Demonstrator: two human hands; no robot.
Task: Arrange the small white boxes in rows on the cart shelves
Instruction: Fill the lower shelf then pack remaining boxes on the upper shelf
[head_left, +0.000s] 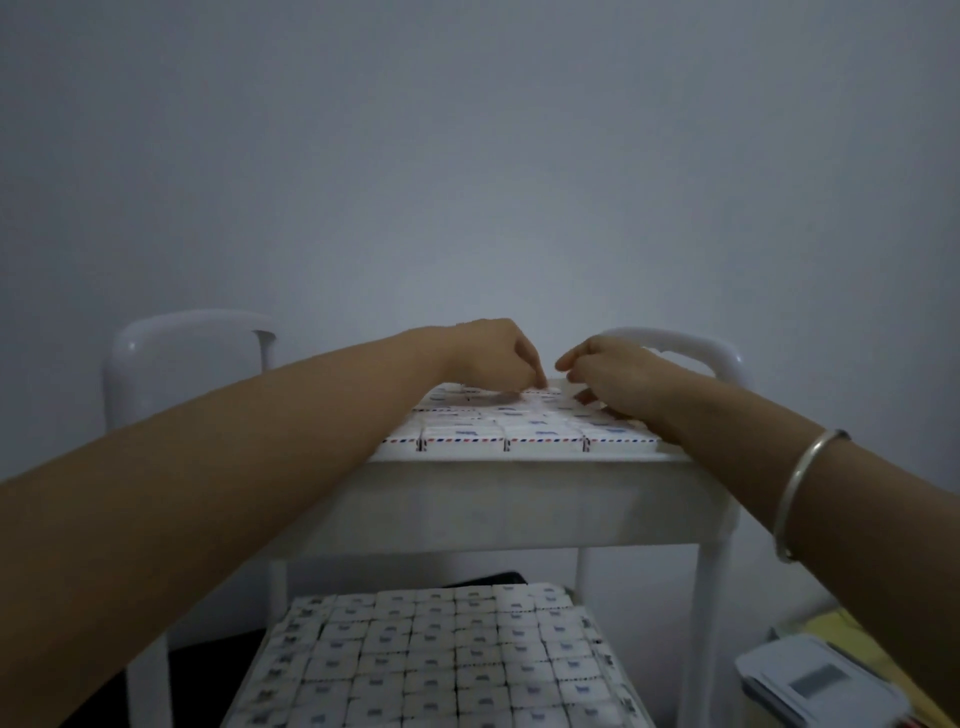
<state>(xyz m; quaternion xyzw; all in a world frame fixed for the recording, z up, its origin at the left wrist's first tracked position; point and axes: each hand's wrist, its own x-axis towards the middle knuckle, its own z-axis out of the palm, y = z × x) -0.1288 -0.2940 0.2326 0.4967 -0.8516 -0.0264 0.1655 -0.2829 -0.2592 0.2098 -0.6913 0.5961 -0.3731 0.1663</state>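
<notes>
At the back of the top shelf (519, 499), left of its middle: left hand (493, 353), fingers curled, tips down on a back-row box; pinching or merely pressing, impossible to tell. Spread over that shelf, packed edge to edge in rows: small white boxes (540, 434), striped red and blue along the near edges. Directly beneath the top shelf, in a full grid: lower boxes (441, 660) of the same kind. Probably light, stiff card, smooth enough to slide, easily nudged out of line, likely to dent under a hard squeeze. Best pinched by two opposite side walls between thumb and forefinger; with neighbours touching and only the top face free, better slid from above with a fingertip. At the back of the top shelf, right of middle: right hand (613, 374), fingers bent down over the boxes, thumb pointing left; holding one or not, cannot say. Hidden under both hands: the back rows and any gap there. Lid markings too blurred to read. Below and right of the top shelf: pale container (815, 680), cut off by the frame edge.
</notes>
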